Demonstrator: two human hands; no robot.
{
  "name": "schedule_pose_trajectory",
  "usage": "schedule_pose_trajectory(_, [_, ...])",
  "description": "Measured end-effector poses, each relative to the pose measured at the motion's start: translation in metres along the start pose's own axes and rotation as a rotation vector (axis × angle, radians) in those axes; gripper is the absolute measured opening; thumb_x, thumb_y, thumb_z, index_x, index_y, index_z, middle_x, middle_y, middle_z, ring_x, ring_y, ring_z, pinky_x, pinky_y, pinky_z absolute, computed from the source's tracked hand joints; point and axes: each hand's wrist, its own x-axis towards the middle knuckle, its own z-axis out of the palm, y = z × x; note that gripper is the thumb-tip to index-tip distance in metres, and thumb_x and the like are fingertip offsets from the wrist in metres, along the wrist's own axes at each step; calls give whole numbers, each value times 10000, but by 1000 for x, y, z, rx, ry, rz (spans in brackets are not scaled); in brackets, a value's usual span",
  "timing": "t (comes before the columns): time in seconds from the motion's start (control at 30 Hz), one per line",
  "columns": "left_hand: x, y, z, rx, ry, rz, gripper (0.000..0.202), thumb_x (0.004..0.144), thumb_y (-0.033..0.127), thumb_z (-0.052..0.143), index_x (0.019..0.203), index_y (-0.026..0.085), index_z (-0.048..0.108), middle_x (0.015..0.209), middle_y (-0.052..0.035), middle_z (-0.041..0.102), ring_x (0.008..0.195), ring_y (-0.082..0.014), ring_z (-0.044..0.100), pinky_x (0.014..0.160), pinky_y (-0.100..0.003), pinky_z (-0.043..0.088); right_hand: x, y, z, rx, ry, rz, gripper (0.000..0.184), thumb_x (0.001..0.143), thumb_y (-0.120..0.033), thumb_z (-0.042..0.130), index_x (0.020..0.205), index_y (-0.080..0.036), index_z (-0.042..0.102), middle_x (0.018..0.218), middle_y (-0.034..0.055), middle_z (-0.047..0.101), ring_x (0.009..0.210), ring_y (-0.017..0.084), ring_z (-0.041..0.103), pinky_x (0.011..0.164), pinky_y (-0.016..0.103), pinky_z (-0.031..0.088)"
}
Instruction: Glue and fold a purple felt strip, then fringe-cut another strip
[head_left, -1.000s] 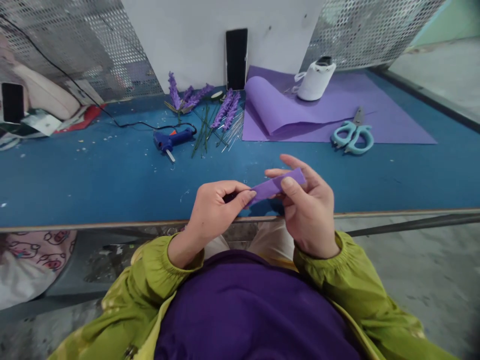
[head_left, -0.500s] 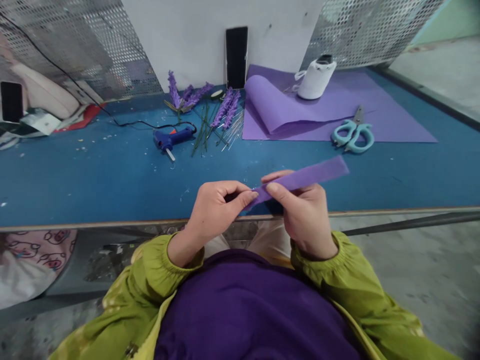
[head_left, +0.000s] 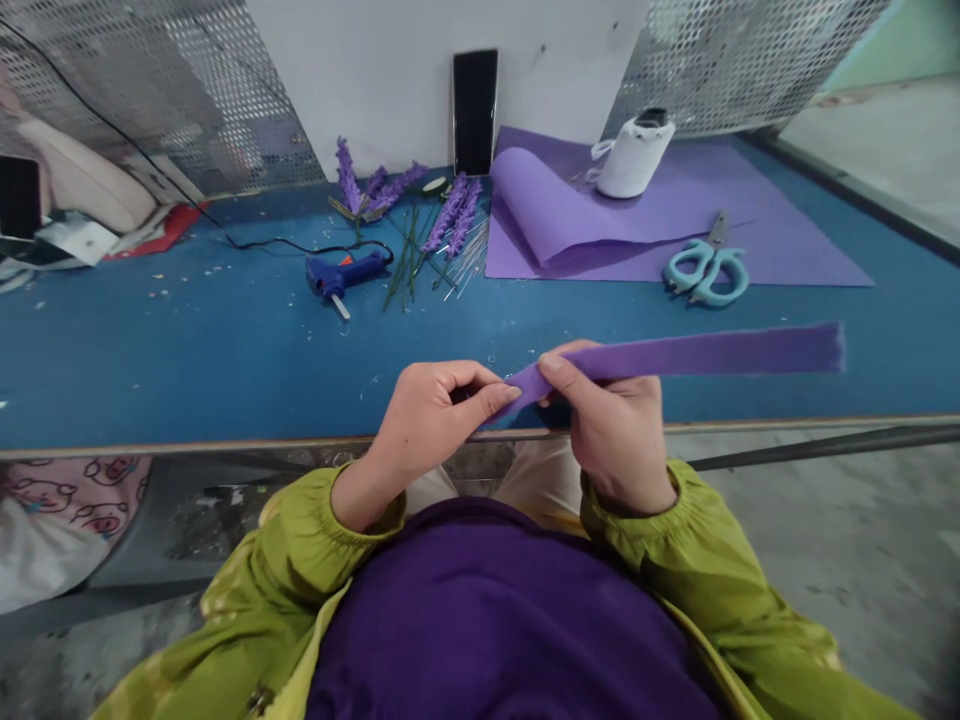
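A long purple strip point(head_left: 720, 352), paper or thin foam, stretches between my hands above the table's front edge. My left hand point(head_left: 442, 410) pinches its left end between thumb and fingers. Farther along, my right hand point(head_left: 611, 420) grips the strip with the thumb on top and fingers underneath. The free end reaches out to the right, nearly level. My left fingers cover the very tip of the strip.
Behind my hands lie a blue glue gun point(head_left: 345, 274), purple lavender-like flowers point(head_left: 454, 218), green stems point(head_left: 405, 260) and thin wires point(head_left: 469, 255). Scissors point(head_left: 705, 272) rest by a purple sheet point(head_left: 585, 225) bearing a white container point(head_left: 636, 158). A phone point(head_left: 475, 112) leans upright.
The strip's free end has swung out to the right and straightened, so more of its length shows. My right hand has shifted slightly right; my left hand has barely moved.
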Motion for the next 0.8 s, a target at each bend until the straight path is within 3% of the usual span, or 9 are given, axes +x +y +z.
schedule_pose_trajectory(0.1, [-2,1,-5,38,0,-39,243,859,379,705,745,167,744,574,43,613,528,-64,474,496,-188,349,3,-1,-3,70,115,-4,128,771,-287,786,708,-196,724,609,-30,613,534,91,535,509,236,447])
schedule_pose_trajectory(0.27, [-3,0,-6,61,31,56,218,866,328,703,723,167,741,583,43,614,553,-64,477,515,-187,350,1,0,-2,-19,-48,54,118,749,-295,806,723,-199,741,659,-22,649,549,84,543,498,224,443])
schedule_pose_trajectory(0.47, [-2,-1,-2,58,28,35,215,871,338,694,758,168,762,592,36,634,548,-71,496,511,-196,357,-2,5,2,51,-40,18,100,800,-299,761,749,-216,742,693,-21,652,570,90,546,527,237,451])
schedule_pose_trajectory(0.63, [0,-1,1,37,7,57,212,871,351,697,779,179,782,615,29,662,557,-75,512,523,-197,379,0,2,1,-114,-155,15,84,764,-280,797,750,-217,743,715,-19,673,623,96,579,570,231,472])
schedule_pose_trajectory(0.8, [-2,0,-4,53,38,0,214,848,366,722,766,178,782,572,30,632,520,-72,476,482,-199,340,2,2,-4,9,16,-17,81,775,-244,778,714,-222,730,656,-32,625,580,87,539,549,236,437])
